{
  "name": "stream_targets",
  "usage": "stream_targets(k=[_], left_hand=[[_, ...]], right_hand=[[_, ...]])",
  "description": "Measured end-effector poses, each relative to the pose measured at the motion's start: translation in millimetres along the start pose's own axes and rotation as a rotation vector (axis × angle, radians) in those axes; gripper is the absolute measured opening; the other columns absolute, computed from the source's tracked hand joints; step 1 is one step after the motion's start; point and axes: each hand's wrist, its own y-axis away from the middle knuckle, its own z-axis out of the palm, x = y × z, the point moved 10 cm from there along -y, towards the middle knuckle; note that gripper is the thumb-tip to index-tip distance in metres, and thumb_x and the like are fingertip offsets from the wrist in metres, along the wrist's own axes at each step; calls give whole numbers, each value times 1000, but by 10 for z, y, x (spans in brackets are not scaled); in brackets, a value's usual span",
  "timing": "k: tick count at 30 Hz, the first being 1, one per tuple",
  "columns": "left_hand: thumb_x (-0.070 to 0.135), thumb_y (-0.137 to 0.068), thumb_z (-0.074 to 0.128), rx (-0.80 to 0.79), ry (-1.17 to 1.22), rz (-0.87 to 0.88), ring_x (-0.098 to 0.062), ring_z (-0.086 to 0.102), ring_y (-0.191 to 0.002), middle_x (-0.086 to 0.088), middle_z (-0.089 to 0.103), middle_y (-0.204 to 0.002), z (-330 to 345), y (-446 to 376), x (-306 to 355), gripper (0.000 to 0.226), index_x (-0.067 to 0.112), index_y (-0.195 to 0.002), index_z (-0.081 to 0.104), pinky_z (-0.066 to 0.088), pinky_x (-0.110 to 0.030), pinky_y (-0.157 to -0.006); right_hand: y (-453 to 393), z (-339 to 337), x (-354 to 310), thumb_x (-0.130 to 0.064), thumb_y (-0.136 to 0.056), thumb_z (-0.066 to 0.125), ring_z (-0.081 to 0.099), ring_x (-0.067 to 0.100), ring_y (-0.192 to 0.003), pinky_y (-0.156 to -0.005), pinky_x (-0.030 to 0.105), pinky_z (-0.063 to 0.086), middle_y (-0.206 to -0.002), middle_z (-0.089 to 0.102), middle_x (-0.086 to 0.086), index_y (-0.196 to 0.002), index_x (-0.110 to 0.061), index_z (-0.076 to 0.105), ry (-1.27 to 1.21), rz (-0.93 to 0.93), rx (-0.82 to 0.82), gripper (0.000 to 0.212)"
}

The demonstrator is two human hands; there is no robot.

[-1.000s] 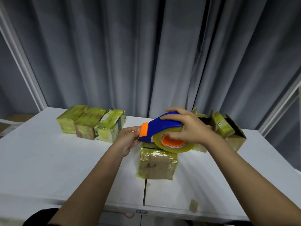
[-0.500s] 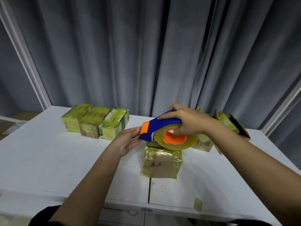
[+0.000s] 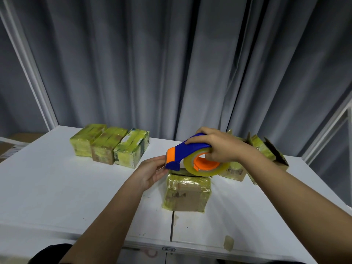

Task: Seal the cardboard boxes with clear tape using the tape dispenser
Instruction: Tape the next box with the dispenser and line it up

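Note:
My right hand point(image 3: 219, 147) grips a blue and orange tape dispenser point(image 3: 184, 154) with a roll of clear tape point(image 3: 204, 167), held just above a small cardboard box point(image 3: 187, 193) wrapped in yellowish tape in the middle of the white table point(image 3: 57, 187). My left hand point(image 3: 152, 173) is at the dispenser's orange front end, fingers curled and touching its lower edge, apparently pinching the tape end there. The roll hides the box's far edge.
Three tape-wrapped boxes point(image 3: 110, 147) stand in a row at the back left. More boxes, one with open flaps point(image 3: 266, 151), lie behind my right forearm at the back right. A tape scrap point(image 3: 228, 242) sticks near the table's front edge. Grey curtains hang behind.
The dispenser has lifted slightly and tilted, its orange nose higher than before. My left hand stays at that nose. The view has shifted a little.

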Motion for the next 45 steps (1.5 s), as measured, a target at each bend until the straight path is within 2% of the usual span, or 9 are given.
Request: stream_targets(k=[8,14,17,22,27,38,41,43,45], left_hand=[[2,-90,59,124,-66,40,-18,68,-88,-14,68,-108,-279,-43,-59,30,7,-119,57,58,-26,-67],[0,-88,63,165,-124,66,-19,68,-78,-17,66,-102,-335,-84,-170,33,3,-119,55,58,-21,-63],[0,-90,59,126,-98,30,-17,68,-82,-15,66,-107,-343,-155,-249,33,2,-123,56,56,-21,-63],[-1,-90,58,44,-38,-13,-17,68,-92,-11,68,-108,-369,-254,-381,36,6,-125,55,56,-24,-76],[-14,-88,47,45,18,-37,-20,66,-93,-13,65,-107,-386,-308,-578,41,3,-125,53,57,-21,-66],[-13,-91,46,-19,142,-90,-18,66,-88,-14,66,-103,-374,-367,-821,41,2,-129,49,58,-22,-70],[-9,-87,57,7,30,-44,-16,66,-82,-10,68,-98,-400,-339,-727,36,5,-120,55,55,-20,-61],[-4,-83,65,92,-259,77,-15,64,-83,-9,67,-103,-497,-360,-558,33,8,-114,59,52,-20,-62],[1,-82,69,162,-578,271,-17,62,-91,-9,65,-109,-526,-364,-331,31,9,-110,60,52,-24,-73]], right_hand=[[-110,197,-46,-18,-85,68,40,13,-119,-82,20,40,-134,39,-8,-140,-39,39,-22,-28,-38,65],[-150,418,-18,-13,-86,63,42,16,-118,-85,22,37,-132,41,-6,-138,-42,42,-32,-5,-54,64],[-162,490,25,-14,-84,65,41,17,-119,-86,22,37,-131,41,-5,-138,-40,42,-79,19,-46,64],[-200,513,37,-22,-83,67,32,18,-124,-93,26,40,-138,33,-8,-136,-44,42,-92,30,-39,63],[-229,514,67,-16,-83,67,46,15,-109,-81,22,45,-119,37,-14,-132,-45,46,-182,53,-35,61],[-290,544,39,-20,-81,69,48,16,-107,-83,30,52,-122,38,-12,-131,-47,46,-145,67,-64,62],[-291,536,64,-17,-80,69,49,15,-107,-84,33,52,-119,39,-13,-129,-48,49,-194,84,-66,61],[-298,537,30,-17,-80,69,48,15,-108,-85,33,52,-118,38,-14,-129,-46,49,-186,80,-67,61],[-303,537,17,-17,-80,70,47,15,-108,-85,33,52,-117,38,-13,-129,-46,49,-186,81,-56,61]])
